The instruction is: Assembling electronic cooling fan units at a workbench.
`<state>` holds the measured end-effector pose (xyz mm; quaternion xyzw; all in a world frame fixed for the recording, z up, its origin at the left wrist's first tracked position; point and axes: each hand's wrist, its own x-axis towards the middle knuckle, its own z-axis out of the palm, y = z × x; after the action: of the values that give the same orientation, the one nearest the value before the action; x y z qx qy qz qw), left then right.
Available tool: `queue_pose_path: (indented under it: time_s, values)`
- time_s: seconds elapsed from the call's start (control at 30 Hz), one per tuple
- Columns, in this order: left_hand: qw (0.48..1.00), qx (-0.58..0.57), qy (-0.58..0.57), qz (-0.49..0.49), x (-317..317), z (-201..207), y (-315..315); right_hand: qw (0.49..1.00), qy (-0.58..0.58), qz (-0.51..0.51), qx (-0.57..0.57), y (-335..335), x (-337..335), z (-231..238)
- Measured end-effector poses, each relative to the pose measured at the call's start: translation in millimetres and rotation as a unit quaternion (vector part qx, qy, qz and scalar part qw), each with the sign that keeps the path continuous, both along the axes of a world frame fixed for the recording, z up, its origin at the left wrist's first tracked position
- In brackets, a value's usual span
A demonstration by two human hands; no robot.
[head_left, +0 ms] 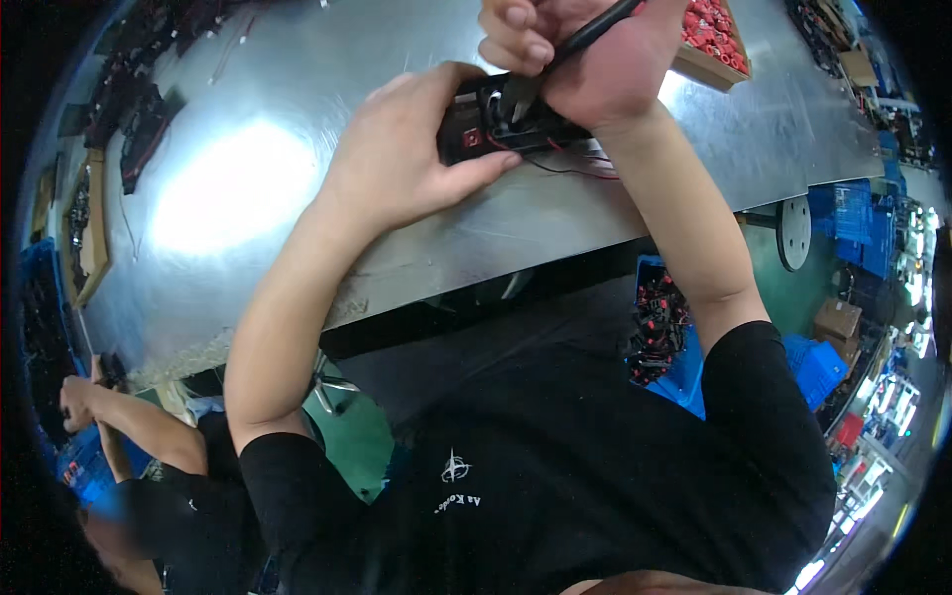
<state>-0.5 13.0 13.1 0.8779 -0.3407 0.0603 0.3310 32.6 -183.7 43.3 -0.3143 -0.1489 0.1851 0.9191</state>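
Observation:
My left hand [407,149] is closed around a black plastic housing [464,124] and presses it to the metal table. A small red square part sits on the housing near my thumb. Above it, my right hand [615,69] grips pliers with black handles [598,27]. The metal jaws [518,99] of the pliers reach into the open top of the housing. Whether they pinch anything inside cannot be made out. Thin red and black wires [575,173] trail from the housing toward my right forearm.
A cardboard box of red parts [712,40] stands beyond my right hand. At the table's left lies a cardboard tray [96,228] near dark wired parts [144,134]. Below the table edge, a blue bin [684,372] holds black-and-red parts. Another person's arm [149,426] shows at lower left.

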Motion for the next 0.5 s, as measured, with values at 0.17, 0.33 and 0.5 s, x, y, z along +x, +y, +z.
queue_pose_path:
  time_s: [0.17,0.33,0.5]
  values:
    - [0.994,-0.042,-0.083,0.051,8.0,-18.0,-18.3,0.991,-0.005,-0.128,-0.023,8.7,-16.8,22.2]
    - [0.99,-0.01,-0.125,0.07,3.2,-9.3,-9.2,0.979,-0.117,-0.168,-0.014,34.8,-39.2,20.0]
    - [0.921,-0.275,-0.275,-0.021,15.0,-35.9,-13.0,0.979,-0.05,-0.18,-0.086,51.6,-41.9,15.7]
